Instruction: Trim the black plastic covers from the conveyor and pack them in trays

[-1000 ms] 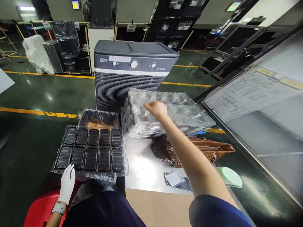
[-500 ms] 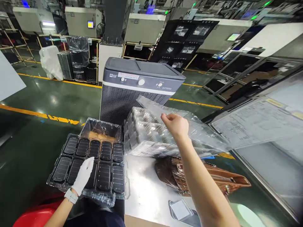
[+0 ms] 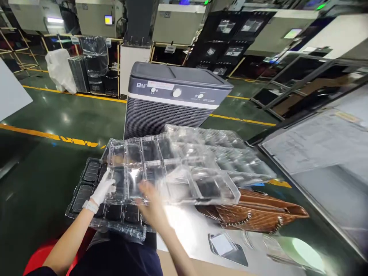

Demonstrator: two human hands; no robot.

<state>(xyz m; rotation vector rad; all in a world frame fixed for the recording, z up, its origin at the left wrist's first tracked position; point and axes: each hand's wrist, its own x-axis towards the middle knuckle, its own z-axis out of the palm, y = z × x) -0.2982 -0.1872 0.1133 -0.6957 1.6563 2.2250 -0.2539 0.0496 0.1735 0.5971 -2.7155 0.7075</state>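
clear plastic tray point(image 3: 178, 172), divided into shallow compartments, spans the space in front of the body. its left part lies over the filled tray point(image 3: 83, 195), whose compartments carry black ribbed pieces; its right part reaches across the surface point(image 3: 184, 230) toward a stack of similar clear trays point(image 3: 241, 155). whether the upper tray touches the filled one cannot be told from this angle.

the left hand point(image 3: 104, 188), in a white glove, is closed on the left edge, thumb and fingers apparently pinching the rim. the right hand point(image 3: 152, 205), bare and blurred, lies at the near long edge, thumb uppermost; how firmly it closes cannot be told. two points of support are probably used because so thin and wide a sheet would sag if held at one end only.

the stack stands just beside the filled tray, presumably so that both lie within easy reach. loose clear film point(image 3: 132, 232) hangs below the filled tray's near side, perhaps as a lining against dust. a brown quilted bag point(image 3: 264, 214) and a dark flat object point(image 3: 235, 255) bearing a white card rest toward the right, apparently aside from the handling area.
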